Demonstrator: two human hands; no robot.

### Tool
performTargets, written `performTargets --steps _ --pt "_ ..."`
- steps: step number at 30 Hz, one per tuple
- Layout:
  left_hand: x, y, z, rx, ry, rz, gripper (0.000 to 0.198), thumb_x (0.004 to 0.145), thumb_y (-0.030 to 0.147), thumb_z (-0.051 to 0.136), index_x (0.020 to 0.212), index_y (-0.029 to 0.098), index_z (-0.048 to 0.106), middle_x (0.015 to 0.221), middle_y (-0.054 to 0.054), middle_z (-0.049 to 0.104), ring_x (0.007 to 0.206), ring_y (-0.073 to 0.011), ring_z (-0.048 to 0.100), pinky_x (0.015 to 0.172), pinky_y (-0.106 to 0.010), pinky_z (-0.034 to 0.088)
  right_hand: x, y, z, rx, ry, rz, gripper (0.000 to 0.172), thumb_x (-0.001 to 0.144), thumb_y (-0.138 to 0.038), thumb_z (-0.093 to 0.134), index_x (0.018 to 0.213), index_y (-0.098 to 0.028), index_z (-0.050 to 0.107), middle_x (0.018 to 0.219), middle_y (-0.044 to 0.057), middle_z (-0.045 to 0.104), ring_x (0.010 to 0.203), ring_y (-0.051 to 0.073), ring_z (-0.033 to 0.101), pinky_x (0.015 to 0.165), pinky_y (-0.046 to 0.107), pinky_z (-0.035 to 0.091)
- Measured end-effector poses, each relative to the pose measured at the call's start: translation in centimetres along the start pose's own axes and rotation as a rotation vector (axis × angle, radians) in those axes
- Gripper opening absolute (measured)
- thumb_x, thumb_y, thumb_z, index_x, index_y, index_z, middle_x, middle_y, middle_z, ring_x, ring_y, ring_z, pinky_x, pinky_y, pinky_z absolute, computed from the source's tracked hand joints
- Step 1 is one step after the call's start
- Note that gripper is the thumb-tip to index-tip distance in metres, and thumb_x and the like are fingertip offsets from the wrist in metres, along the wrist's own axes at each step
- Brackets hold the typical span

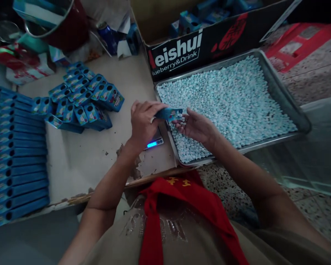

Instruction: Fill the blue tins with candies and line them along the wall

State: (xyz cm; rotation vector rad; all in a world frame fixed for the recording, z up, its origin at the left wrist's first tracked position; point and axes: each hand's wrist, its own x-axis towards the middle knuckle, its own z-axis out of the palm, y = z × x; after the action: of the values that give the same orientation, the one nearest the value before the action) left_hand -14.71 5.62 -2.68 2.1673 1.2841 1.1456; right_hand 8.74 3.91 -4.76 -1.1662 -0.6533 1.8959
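Observation:
My left hand [145, 123] is closed around a small blue box [168, 113], which lies tilted on its side with its end toward the right. At that end my right hand [197, 127] is cupped, palm up, with a few pale blue and white candies [183, 118] at its fingers. Beneath this hand sits a metal tray [303, 127] spread with the same small candies [223, 95]. A small digital scale [156, 141] with a lit blue display is partly hidden under my left hand and the box.
Blue boxes [82, 92] stand in a loose group on the table [79, 162], beside long stacked rows [19, 158] at the left edge. Behind the tray is a black carton [182, 55] holding more blue boxes. A red pot [68, 29] and a can [107, 36] stand at the back.

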Motion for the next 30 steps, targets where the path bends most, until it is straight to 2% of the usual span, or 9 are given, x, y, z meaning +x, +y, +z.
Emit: performTargets --steps 2,4,6,10,14,19,24,27,30 --pt "-1.7 -1.6 0.1 -0.128 0.084 -0.150 0.030 0.092 0.028 0.097 0.119 0.031 0.084 0.123 -0.005 0.083 0.122 -0.0318 0.078 0.126 -0.055 0.058 -0.1 -0.1 -0.3 -0.001 -0.010 0.012 0.028 0.108 -0.054 0.068 0.101 -0.027 0.068 0.096 0.010 0.076 0.087 0.026 0.073 0.075 0.036 0.068" --pt "-3.9 -3.1 0.2 -0.312 0.170 -0.289 0.039 0.090 0.036 0.099 0.122 0.028 0.079 0.121 -0.005 0.082 0.116 -0.0271 0.080 0.112 -0.044 0.066 -0.3 0.0 -0.8 -0.002 -0.004 0.003 0.015 0.102 -0.038 0.071 0.109 -0.026 0.074 0.099 0.009 0.077 0.086 0.023 0.073 0.077 0.033 0.069" --pt "-6.2 -4.1 0.3 -0.461 0.227 -0.392 0.048 0.087 0.041 0.100 0.124 0.027 0.074 0.117 -0.004 0.081 0.109 -0.0238 0.081 0.103 -0.039 0.069 -0.5 0.1 -1.4 -0.049 0.011 -0.016 0.018 0.095 -0.030 0.075 0.112 -0.027 0.076 0.097 0.007 0.076 0.082 0.022 0.072 0.076 0.033 0.068" --pt "-9.6 -4.9 0.4 -0.567 0.250 -0.499 0.051 0.086 0.044 0.102 0.122 0.027 0.070 0.114 -0.003 0.081 0.106 -0.0226 0.081 0.098 -0.038 0.070 -0.6 0.3 -2.1 -0.190 -0.002 -0.035 0.022 0.090 -0.036 0.080 0.110 -0.028 0.075 0.089 0.004 0.072 0.069 0.021 0.063 0.059 0.031 0.060" --pt "-10.4 -4.7 0.2 -0.606 0.230 -0.477 0.056 0.088 0.045 0.102 0.131 0.028 0.070 0.124 -0.006 0.081 0.114 -0.0236 0.082 0.104 -0.040 0.069 -0.6 -0.1 -1.6 -0.208 0.010 0.001 0.022 0.090 -0.039 0.079 0.107 -0.026 0.075 0.084 0.001 0.069 0.062 0.016 0.053 0.051 0.025 0.047" --pt "-11.6 -4.5 -3.3 -0.352 0.339 -0.463 0.066 0.090 0.037 0.102 0.145 0.030 0.067 0.139 -0.010 0.077 0.134 -0.0280 0.077 0.116 -0.046 0.065 -1.8 -1.3 -1.3 -0.395 0.085 -0.099 0.017 0.095 -0.041 0.081 0.103 -0.027 0.079 0.087 0.002 0.073 0.070 0.017 0.060 0.058 0.024 0.053" --pt "-15.1 -4.8 -8.2 -0.289 0.505 -0.559 0.038 0.093 0.028 0.095 0.125 0.026 0.074 0.110 -0.003 0.080 0.103 -0.0193 0.081 0.094 -0.030 0.070 -2.3 -2.7 -1.6 -0.507 0.057 -0.088 0.014 0.095 -0.033 0.081 0.107 -0.027 0.081 0.090 0.003 0.074 0.070 0.018 0.064 0.063 0.031 0.057" --pt "-16.4 -4.7 -9.5 -0.211 0.631 -0.551 0.031 0.097 0.030 0.093 0.121 0.028 0.074 0.106 -0.002 0.078 0.097 -0.0173 0.080 0.089 -0.028 0.070 -2.0 -3.3 -0.5 -0.519 0.053 -0.051 0.010 0.093 -0.027 0.078 0.103 -0.024 0.076 0.083 0.002 0.068 0.064 0.017 0.060 0.062 0.031 0.055" --pt "-16.8 -4.6 -9.9 -0.187 0.637 -0.531 0.029 0.099 0.032 0.093 0.121 0.030 0.074 0.104 -0.001 0.078 0.094 -0.0173 0.079 0.087 -0.030 0.070 -1.7 -3.9 1.6 -0.573 0.051 -0.068 0.007 0.095 -0.027 0.076 0.101 -0.025 0.073 0.082 0.002 0.067 0.065 0.017 0.060 0.064 0.031 0.055"
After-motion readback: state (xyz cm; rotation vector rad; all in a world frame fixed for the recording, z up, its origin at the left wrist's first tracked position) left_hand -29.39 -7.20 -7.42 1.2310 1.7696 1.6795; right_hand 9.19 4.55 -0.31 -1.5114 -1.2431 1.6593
